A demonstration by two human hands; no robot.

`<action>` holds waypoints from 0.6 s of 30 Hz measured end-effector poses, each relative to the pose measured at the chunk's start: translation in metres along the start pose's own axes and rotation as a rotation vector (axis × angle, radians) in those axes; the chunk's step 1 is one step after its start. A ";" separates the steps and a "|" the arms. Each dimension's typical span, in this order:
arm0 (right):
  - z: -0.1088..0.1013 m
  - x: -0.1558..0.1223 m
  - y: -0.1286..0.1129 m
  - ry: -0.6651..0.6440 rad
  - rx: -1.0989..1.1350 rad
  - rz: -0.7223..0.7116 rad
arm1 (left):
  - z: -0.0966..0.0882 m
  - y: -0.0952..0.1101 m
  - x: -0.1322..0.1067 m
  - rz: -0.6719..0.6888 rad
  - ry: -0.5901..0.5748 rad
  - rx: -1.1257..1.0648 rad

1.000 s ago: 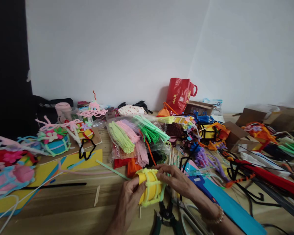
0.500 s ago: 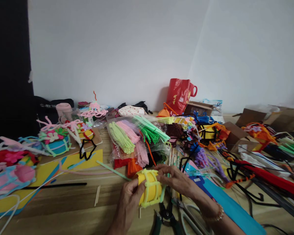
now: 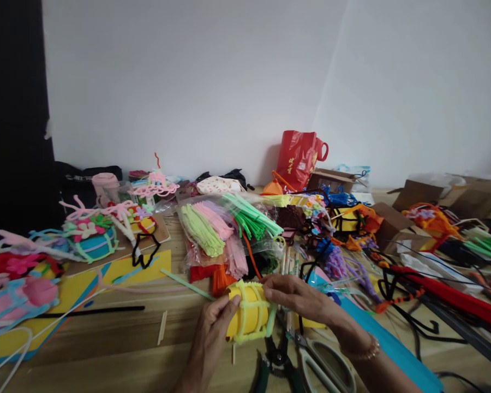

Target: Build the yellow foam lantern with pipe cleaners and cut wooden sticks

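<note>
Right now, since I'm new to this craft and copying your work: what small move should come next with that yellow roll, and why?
I'd probably press the lime pipe cleaners snug with the right hand while the left hand steadies the yellow roll. Both hands are on the roll, and the pipe cleaners already wrap around it.

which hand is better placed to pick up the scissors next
Right, probably. The right hand is nearer the scissors, which lie just below it. The left hand is on the far side of the yellow paper roll, so it would have to cross over.
</note>
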State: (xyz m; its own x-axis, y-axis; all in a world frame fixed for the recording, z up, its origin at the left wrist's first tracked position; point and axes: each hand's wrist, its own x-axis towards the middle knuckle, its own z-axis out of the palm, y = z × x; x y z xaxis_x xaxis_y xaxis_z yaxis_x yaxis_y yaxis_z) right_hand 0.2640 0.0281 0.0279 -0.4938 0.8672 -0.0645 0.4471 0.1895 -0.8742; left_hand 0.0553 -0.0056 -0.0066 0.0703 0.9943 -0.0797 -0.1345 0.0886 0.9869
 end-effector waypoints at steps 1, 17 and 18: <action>-0.002 -0.003 -0.003 -0.017 -0.024 0.002 | 0.000 0.000 0.000 0.006 0.004 0.011; 0.021 -0.012 -0.039 0.061 -0.511 -0.297 | 0.001 0.000 -0.003 0.002 0.099 0.182; 0.022 -0.012 -0.040 0.068 -0.512 -0.295 | 0.000 0.001 -0.003 0.001 0.092 0.183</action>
State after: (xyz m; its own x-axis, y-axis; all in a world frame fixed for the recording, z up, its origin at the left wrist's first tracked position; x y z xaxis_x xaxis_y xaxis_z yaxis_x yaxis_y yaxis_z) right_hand 0.2358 -0.0001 0.0535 -0.6107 0.7682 0.1918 0.6094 0.6107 -0.5056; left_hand 0.0555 -0.0087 -0.0055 -0.0220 0.9963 -0.0826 0.0483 0.0836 0.9953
